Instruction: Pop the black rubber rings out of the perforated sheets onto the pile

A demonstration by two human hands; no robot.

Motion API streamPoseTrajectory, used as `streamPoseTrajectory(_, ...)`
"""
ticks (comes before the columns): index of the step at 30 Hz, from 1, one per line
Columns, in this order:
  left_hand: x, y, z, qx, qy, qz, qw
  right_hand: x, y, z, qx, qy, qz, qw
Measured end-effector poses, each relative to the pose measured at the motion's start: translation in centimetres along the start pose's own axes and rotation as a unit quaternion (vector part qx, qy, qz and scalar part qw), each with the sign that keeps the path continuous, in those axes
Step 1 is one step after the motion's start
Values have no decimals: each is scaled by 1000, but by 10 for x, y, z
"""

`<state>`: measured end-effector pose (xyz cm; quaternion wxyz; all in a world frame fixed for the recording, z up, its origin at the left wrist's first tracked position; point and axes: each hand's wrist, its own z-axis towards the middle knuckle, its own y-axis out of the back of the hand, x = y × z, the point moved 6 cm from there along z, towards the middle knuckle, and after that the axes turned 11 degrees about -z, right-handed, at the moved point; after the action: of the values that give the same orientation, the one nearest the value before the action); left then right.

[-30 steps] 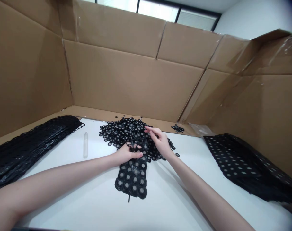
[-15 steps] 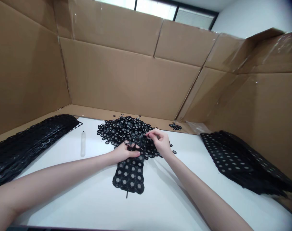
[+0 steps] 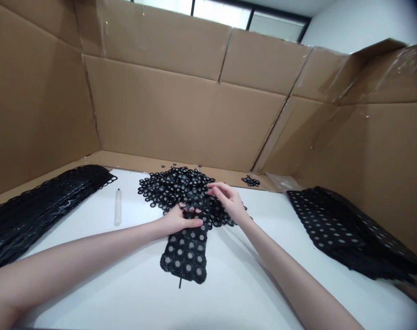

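My left hand is closed on a black rubber sheet dotted with pale round spots. Its thumb lies on top, and the sheet hangs toward me with a short dark tail at the near edge. Just beyond it spreads a heap of small black rings, which hides the sheet's far end. Over the right side of this heap is my right hand, thumb and fingers slightly parted, with no ring visible between them.
A stack of black perforated sheets lies left, another pile of spotted sheets right. A clear pen-like tool rests on the white table. A few rings sit at the back. Cardboard walls surround the table.
My right hand's fingers have parted from a pinch, and the dark bit between them no longer shows. My left hand keeps its hold on the sheet, nearly in place.
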<state>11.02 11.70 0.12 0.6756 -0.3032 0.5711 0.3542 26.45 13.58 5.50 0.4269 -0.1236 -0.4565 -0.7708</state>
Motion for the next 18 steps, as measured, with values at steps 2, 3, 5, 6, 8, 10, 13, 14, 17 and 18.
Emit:
streamPoseTrajectory(2, -1, 0, 1, 6, -7, 1, 1000, 22, -6, -8, 63, 56, -39, 996)
streamPoseTrajectory(3, -1, 0, 1, 11, -12, 2, 1000, 31, -9, -11, 78, 84, -61, 992)
streamPoseTrajectory(5, -2, 1, 2, 7, -11, -2, 1000, 41, -12, -14, 69, 114, -92, 987)
streamPoseTrajectory(6, -1, 2, 2, 0, -4, -9, 1000, 41, -12, -14, 52, 112, -100, 987)
streamPoseTrajectory(8, -1, 2, 2, -8, 13, -41, 999, 34, -9, -12, 8, 84, -102, 991)
streamPoseTrajectory(10, 0, 1, 2, 3, 27, -87, 996, 25, -5, -11, -26, 52, -99, 993)
streamPoseTrajectory(13, 1, -1, 2, 10, 51, -148, 988, 14, -2, -10, -46, 28, -107, 993)
streamPoseTrajectory(14, 2, 0, 1, 3, 56, -159, 986, 12, -2, -10, -46, 25, -113, 992)
streamPoseTrajectory(17, 4, 1, 1, -10, 59, -184, 981, 7, 0, -11, -51, 13, -131, 990)
streamPoseTrajectory(18, 4, 1, 1, -12, 60, -190, 980, 7, 1, -11, -56, 9, -136, 989)
